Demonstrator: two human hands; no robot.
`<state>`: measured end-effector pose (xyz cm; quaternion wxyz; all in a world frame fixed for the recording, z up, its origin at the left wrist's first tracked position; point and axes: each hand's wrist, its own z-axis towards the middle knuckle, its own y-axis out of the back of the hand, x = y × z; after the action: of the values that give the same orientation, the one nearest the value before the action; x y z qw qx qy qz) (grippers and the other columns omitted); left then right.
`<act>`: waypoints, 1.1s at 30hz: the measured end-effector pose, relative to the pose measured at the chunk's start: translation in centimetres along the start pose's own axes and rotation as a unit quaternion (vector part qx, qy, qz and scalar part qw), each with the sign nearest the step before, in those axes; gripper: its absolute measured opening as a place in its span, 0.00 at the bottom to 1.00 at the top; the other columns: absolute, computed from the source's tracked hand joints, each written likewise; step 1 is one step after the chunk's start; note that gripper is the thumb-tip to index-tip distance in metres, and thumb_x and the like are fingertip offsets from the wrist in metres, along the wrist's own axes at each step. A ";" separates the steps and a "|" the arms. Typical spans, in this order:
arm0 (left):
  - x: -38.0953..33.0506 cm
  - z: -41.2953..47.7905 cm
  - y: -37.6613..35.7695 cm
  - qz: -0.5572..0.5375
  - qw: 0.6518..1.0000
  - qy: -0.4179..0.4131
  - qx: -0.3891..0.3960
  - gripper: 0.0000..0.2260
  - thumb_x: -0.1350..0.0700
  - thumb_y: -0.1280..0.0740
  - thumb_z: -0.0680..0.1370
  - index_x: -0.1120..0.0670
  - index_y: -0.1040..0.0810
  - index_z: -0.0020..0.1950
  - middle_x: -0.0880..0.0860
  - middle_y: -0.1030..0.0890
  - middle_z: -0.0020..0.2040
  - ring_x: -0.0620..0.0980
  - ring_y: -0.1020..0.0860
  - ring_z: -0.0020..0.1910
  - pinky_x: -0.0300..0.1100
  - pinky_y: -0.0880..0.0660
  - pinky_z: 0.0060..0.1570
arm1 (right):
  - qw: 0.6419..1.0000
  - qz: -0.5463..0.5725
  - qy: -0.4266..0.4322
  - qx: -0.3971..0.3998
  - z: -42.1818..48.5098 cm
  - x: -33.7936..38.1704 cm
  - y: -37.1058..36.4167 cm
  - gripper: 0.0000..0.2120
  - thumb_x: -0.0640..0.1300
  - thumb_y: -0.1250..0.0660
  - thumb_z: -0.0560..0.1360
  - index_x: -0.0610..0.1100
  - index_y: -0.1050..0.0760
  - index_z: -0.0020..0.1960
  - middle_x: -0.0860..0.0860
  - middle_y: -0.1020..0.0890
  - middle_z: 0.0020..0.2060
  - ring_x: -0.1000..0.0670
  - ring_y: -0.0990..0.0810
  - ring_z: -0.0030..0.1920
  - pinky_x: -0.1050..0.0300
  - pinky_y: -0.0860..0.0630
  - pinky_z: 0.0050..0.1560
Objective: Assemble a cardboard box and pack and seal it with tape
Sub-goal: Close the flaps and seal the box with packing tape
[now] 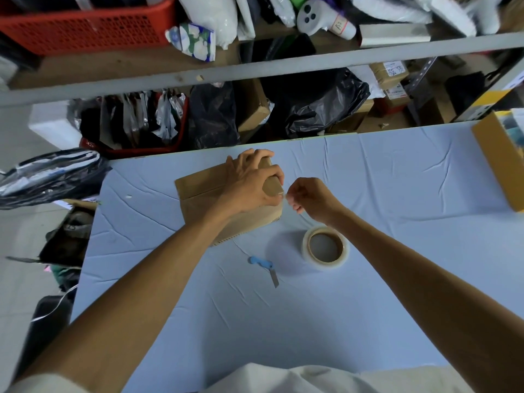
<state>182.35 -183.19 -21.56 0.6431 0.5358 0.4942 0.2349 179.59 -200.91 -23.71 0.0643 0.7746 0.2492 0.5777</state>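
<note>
The cardboard box lies closed on the blue-covered counter, a little in from the far edge and left of its middle, turned at a slant. A glossy strip runs along the seam of its top.

The left hand grips the box's right end: the fingers curl over the far upper edge and the thumb presses the near corner. The right hand is just beside that same corner, fingers curled, thumb and forefinger pinched together close to the left thumb. Whether they hold a piece of clear tape cannot be told.

Nearer the person, just right of the box, a roll of clear tape lies flat on the counter. Left of it, apart from the roll, lies a small utility knife with a blue handle, its blade out and pointing toward the near edge.

At the counter's right edge stands an open yellow-brown carton. Beyond the far edge, a grey metal shelf carries a red basket and a white controller, with black plastic bags and parcels below.
</note>
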 end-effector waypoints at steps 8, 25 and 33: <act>0.7 -0.5 -0.3 0.028 0.999 -0.011 -0.011 0.13 0.45 0.26 0.64 0.44 0.23 0.45 0.45 0.35 0.70 0.54 0.42 0.71 0.65 0.48 0.69 | 0.999 -0.007 0.052 -0.009 0.0 0.5 -0.4 0.07 0.30 0.30 0.70 0.39 0.24 0.44 0.45 0.19 0.39 0.49 0.21 0.39 0.57 0.24 0.43; 0.9 -0.5 -1.0 -0.008 0.998 -0.002 -0.065 0.24 0.44 0.24 0.63 0.45 0.24 0.57 0.47 0.32 0.68 0.54 0.39 0.70 0.58 0.47 0.70 | 0.984 0.051 -0.015 -0.169 -2.8 1.4 -4.1 0.11 0.40 0.34 0.72 0.44 0.17 0.33 0.45 0.23 0.24 0.53 0.32 0.25 0.61 0.34 0.31; 0.5 -0.9 -0.1 -0.148 0.985 0.027 -0.084 0.48 0.48 0.19 0.58 0.52 0.39 0.73 0.55 0.39 0.70 0.53 0.36 0.69 0.61 0.44 0.71 | 0.972 0.099 -0.105 -0.185 -2.2 2.9 -4.4 0.29 0.55 0.28 0.69 0.27 0.27 0.34 0.37 0.28 0.27 0.49 0.33 0.31 0.57 0.37 0.31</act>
<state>181.71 -182.35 -21.78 0.6998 0.3949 0.5634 0.1921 176.75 -196.15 -22.17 0.1744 0.8266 0.0521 0.5325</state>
